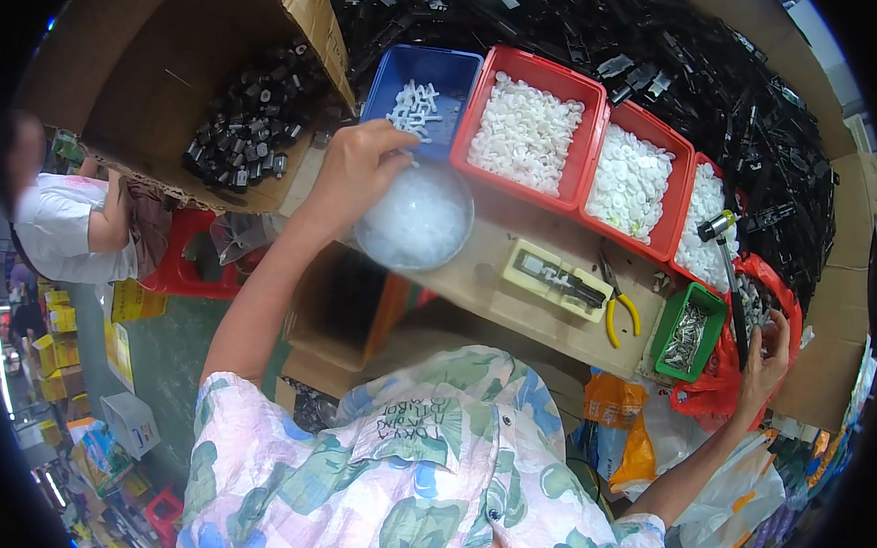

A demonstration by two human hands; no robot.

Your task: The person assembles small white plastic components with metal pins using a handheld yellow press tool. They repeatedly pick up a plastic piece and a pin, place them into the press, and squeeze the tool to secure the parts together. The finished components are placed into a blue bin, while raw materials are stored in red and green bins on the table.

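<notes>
My left hand (357,170) is closed, thumb and fingertips pinched on a small whitish bit I cannot make out. It hovers over the upper edge of a round tub (416,220) of cloudy white stuff. Just behind stands a blue tray (447,71) holding small white plastic pieces (415,109). At the far right, my right hand (766,363) reaches to a red plastic bag (791,286) with small metal parts in it. Its thumb and fingers look apart, their tips partly hidden. Close beside that hand lies a hammer (733,275) with a black handle and yellowish face.
Red trays (599,96) of white parts line the bench. In front lie a cream fixture (557,280) with a black part, yellow-handled pliers (623,314) and a green tray (663,349) of metal pins. Black parts (524,31) heap behind; a cardboard box (126,89) stands left. A person (83,218) sits beyond.
</notes>
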